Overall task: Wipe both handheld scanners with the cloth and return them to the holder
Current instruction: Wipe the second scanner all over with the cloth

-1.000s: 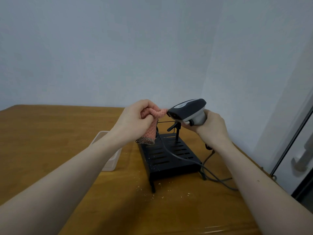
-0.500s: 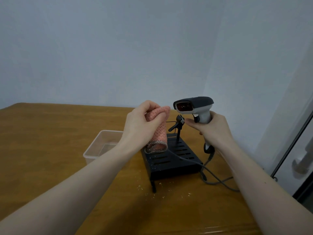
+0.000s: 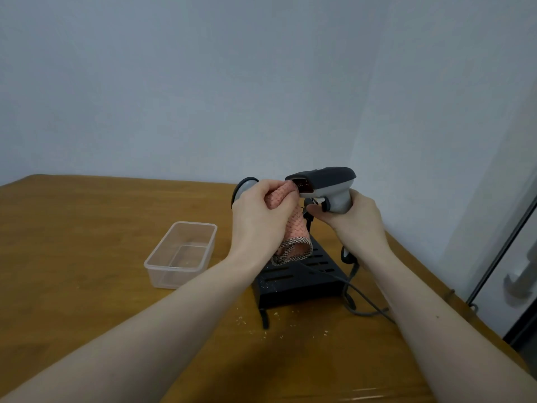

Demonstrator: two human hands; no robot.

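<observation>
Wiping is the step in hand: a scanner (image 3: 325,184) is held above the holder (image 3: 296,282) by the right hand (image 3: 353,219), closed on its handle, while the cloth (image 3: 286,219), clutched in the left hand (image 3: 260,216), is pressed to its window. A second scanner (image 3: 242,189), perhaps, is half hidden behind, far left. Next, the body must be rubbed, then docked.

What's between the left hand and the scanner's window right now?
In the head view, only the pink cloth: the left hand presses it against the front window of the scanner, held in the right hand.

Both forearms reach forward; left hand (image 3: 258,219) fisted closed, right hand (image 3: 356,219) wrapped closed, knuckles nearly meeting
</observation>
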